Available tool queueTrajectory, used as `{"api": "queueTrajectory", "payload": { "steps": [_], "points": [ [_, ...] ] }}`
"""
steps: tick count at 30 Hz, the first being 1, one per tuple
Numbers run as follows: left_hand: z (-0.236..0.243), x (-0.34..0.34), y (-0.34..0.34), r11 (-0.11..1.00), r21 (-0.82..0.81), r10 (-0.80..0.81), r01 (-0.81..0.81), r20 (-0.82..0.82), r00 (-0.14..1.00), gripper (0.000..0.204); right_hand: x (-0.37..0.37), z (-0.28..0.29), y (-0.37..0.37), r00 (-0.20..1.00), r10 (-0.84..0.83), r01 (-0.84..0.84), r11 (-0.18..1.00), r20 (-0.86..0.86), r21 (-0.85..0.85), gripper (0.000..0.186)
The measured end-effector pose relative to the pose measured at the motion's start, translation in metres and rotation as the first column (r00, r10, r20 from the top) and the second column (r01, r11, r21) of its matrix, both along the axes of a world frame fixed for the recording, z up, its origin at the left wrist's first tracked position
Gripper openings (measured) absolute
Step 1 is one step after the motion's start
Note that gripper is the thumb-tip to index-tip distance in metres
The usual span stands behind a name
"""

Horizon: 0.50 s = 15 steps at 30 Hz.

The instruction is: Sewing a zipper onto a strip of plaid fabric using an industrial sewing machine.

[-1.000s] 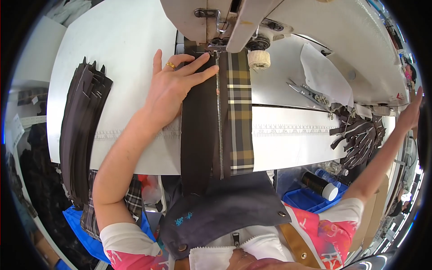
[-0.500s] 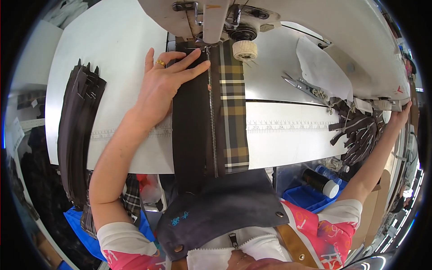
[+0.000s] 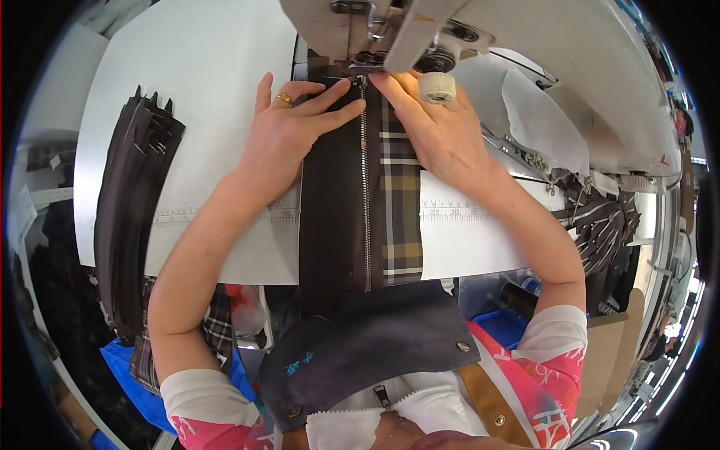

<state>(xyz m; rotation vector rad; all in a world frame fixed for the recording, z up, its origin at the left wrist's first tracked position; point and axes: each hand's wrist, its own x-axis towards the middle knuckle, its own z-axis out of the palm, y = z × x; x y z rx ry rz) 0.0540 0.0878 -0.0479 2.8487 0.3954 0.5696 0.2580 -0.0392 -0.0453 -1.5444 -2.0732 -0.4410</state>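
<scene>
Dark cloth (image 3: 328,202) lies on the desk (image 3: 202,97), its zip (image 3: 366,202) running from the near edge to the foot (image 3: 362,69) of the machine (image 3: 540,45) at the far side, with plaid (image 3: 403,217) to the right. Our left hand (image 3: 289,139) is loosely spread, fingertips resting on the cloth, gripping nothing; our right hand (image 3: 448,142) reaches beside the foot, but the knob (image 3: 437,88) hides some fingers, so we cannot tell whether it pinches. We would do best pressing lightly and evenly, zip straight, fingertips clear of the foot.
</scene>
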Motion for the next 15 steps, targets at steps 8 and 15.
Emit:
{"api": "queueTrajectory", "payload": {
  "steps": [8, 15],
  "points": [
    [0.001, -0.001, 0.000, 0.999, 0.033, 0.029, -0.029, -0.012, 0.999, 0.047, -0.001, -0.007, -0.001, 0.995, -0.093, 0.096, 0.982, 0.029, -0.163, 0.053],
    [0.001, 0.000, 0.001, 0.999, 0.036, 0.017, -0.016, -0.022, 1.000, 0.049, 0.012, -0.006, -0.003, 0.970, -0.240, 0.229, 0.953, -0.036, -0.201, 0.035]
  ]
}}
